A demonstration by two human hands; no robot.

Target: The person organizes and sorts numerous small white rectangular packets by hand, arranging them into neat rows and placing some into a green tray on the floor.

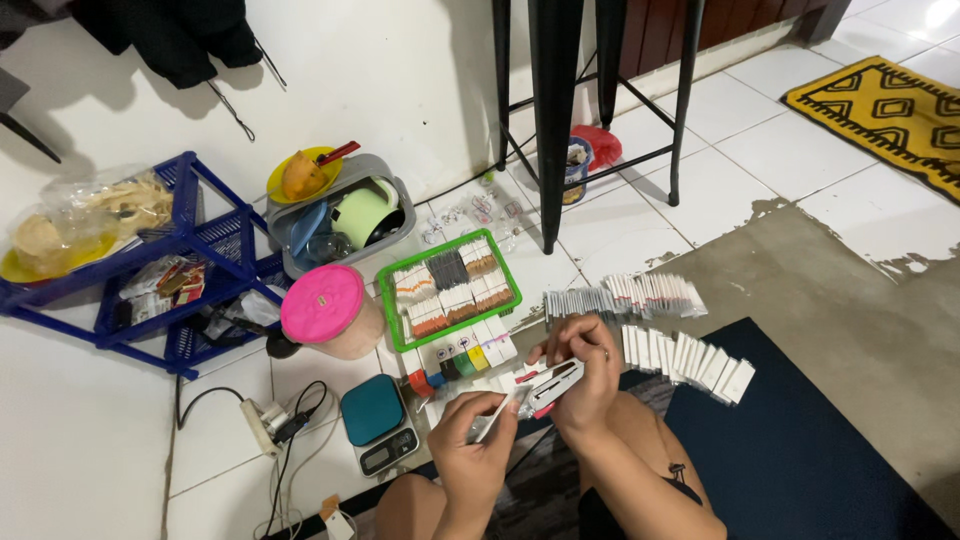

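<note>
Here the person sits on the floor and works with both hands low in the middle of the view. The right hand [583, 365] is closed around a silver stapler [551, 385], with the fingers wrapped over its top, and the left hand [470, 440] pinches a small white packet [490, 420] between thumb and fingers, with its end pushed toward the mouth of the stapler. I judge that the packet is very light, thin and easy to bend, so it is best taken by its edge near the open end; the stapler is stiff metal, a little heavier, and should sit firm in the palm. At about two o'clock from the hands, rows of similar white packets [660, 330] lie on the floor and on the edge of a dark blue mat [800, 450]. At eleven o'clock stands a green tray [392, 320], filled with small bundles in white, brown and grey, set in neat rows. At ten o'clock there is a round tub with a pink lid [322, 303]; what is inside I cannot tell. Further at eleven o'clock a grey basin [345, 215] holds a pale green jug, a blue piece and a yellow plate with some food. At nine o'clock a small teal scale [377, 425] sits just beside the left hand, and far at ten o'clock a blue rack [180, 270] carries plastic bags and small packs.
</note>
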